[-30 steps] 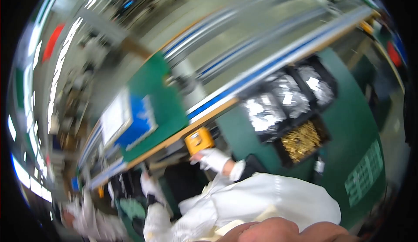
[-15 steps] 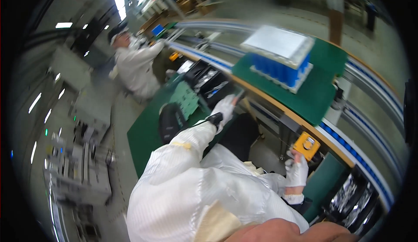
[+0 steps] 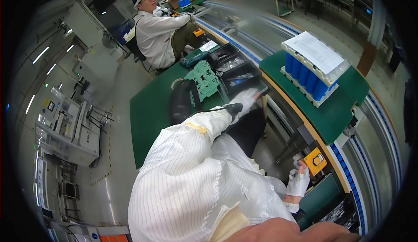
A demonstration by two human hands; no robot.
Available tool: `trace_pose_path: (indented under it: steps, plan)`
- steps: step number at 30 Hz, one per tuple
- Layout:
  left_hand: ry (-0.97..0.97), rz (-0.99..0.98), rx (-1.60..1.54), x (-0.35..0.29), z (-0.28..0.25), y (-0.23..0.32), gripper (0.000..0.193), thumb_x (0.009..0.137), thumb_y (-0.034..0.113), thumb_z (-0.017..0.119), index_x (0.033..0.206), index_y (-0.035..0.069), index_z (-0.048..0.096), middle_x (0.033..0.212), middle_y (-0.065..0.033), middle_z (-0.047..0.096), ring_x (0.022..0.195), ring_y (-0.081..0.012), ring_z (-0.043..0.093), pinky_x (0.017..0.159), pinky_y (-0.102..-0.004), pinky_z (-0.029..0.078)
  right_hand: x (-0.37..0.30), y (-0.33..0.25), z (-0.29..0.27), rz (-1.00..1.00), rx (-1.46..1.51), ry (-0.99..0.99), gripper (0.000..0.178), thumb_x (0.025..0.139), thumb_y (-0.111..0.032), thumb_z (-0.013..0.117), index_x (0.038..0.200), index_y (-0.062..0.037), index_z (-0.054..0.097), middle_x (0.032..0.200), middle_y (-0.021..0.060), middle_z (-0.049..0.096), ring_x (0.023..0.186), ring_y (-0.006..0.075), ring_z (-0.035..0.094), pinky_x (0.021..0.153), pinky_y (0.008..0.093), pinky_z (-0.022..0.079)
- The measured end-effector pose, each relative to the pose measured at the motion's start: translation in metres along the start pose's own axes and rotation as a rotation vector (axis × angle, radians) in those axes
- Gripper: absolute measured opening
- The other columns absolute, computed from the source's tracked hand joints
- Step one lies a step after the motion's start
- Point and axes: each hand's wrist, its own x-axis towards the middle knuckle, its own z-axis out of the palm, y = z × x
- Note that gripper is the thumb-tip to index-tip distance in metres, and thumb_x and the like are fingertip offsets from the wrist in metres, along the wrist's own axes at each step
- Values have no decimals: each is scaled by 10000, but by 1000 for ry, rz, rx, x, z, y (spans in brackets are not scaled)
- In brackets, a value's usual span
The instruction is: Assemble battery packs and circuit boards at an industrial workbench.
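Note:
My left hand (image 3: 245, 100), in a white glove with bare fingertips, stretches over the near corner of the black parts bins (image 3: 238, 76). Its fingers point outward, and nothing shows in them. A dark band sits at that wrist. My right hand (image 3: 298, 182), gloved the same way, is beside a yellow box with a round button (image 3: 314, 161) on the line's edge. Its fingers are loosely bent and apart, with bare tips at the box's near edge. Beyond stands a block of blue cylindrical cells (image 3: 305, 77) between pale plates, with a white sheet (image 3: 317, 52) on top.
The block sits on a green board (image 3: 300, 107) over the conveyor (image 3: 348, 166). Left of the bins lie green plastic frames (image 3: 203, 80), a power tool (image 3: 194, 59) and a black curved object (image 3: 180, 102) on the green table (image 3: 150, 107). A seated co-worker (image 3: 159, 37) is farther along.
My view has swung, so bins, block and co-worker appear shifted and sharper. Both hands keep nearly the same places: left by the bins, right by the yellow box.

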Motion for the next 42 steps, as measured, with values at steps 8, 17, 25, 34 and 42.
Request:
trace_pose_path:
  steps: [8,17,25,34,42]
  plan:
    - [6,6,-21,0,0,2,680,577,-2,628,1224,-27,419,1232,-189,422,1168,-334,427,933,-378,402,-4,-3,2,-21,-66,-22,248,889,-189,552,1063,-11,551,958,76,594,595,67,467,519,189,364]
    - [21,-14,-29,-2,3,1,684,575,-15,625,1227,-25,419,1220,-174,428,1160,-326,433,927,-369,408,-5,-7,3,51,-73,-53,210,882,-196,565,1014,-33,568,701,-12,515,527,56,437,473,177,337]
    - [-3,-14,-18,-2,2,1,715,561,8,658,1232,-20,414,1238,-165,408,1180,-322,408,928,-371,395,-6,-9,4,32,-101,-38,237,884,-201,560,1050,-33,575,751,-2,555,555,51,451,484,179,337]
    - [117,-240,-635,11,15,8,611,637,-44,600,1225,50,466,1171,-178,529,1068,-361,509,887,-375,436,-6,-10,15,44,-258,1,252,864,-233,602,1015,-31,602,761,5,579,568,50,463,510,176,367]
    - [564,-132,-899,60,22,49,454,747,-6,550,1198,26,504,1158,-147,540,1054,-302,528,901,-341,412,-7,0,44,-130,-662,-104,259,835,-247,610,949,-15,627,816,30,579,717,107,536,641,233,426]
